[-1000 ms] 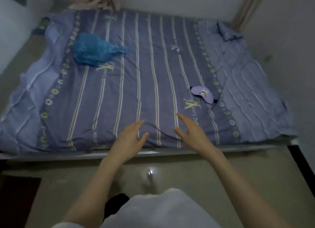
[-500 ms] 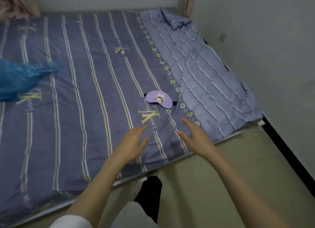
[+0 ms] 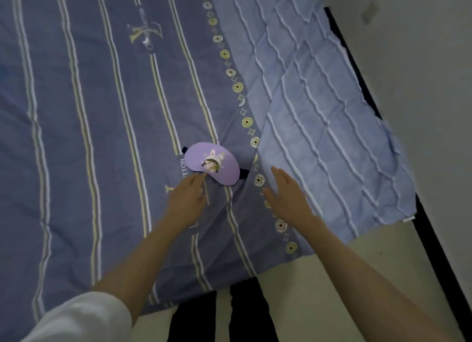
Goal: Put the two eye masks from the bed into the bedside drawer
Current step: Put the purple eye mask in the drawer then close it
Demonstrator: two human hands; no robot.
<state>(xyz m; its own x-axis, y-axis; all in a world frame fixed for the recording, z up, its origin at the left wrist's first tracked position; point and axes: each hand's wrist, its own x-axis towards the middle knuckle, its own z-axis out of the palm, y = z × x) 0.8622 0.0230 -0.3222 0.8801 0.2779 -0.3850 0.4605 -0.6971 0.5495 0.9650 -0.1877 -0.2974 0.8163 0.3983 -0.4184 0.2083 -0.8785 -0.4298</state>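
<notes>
A lilac eye mask (image 3: 213, 166) with a cartoon bunny-girl print and a dark strap lies flat on the striped purple bed cover (image 3: 84, 127). My left hand (image 3: 187, 197) reaches over the cover, fingers apart, its fingertips at the mask's near edge. My right hand (image 3: 287, 194) hovers open just right of the mask, not touching it. Only one mask is in view; no drawer shows.
A light blue ruffled blanket (image 3: 321, 111) covers the bed's right side. Beyond it a dark gap (image 3: 357, 68) runs along the grey wall (image 3: 421, 60). Pale floor (image 3: 319, 303) and my dark trouser legs (image 3: 245, 313) sit at the bed's near edge.
The view has closed in and swung right toward the mask; the blue plastic bag has left the frame. Both hands have advanced over the bed, the left one reaching the mask's edge.
</notes>
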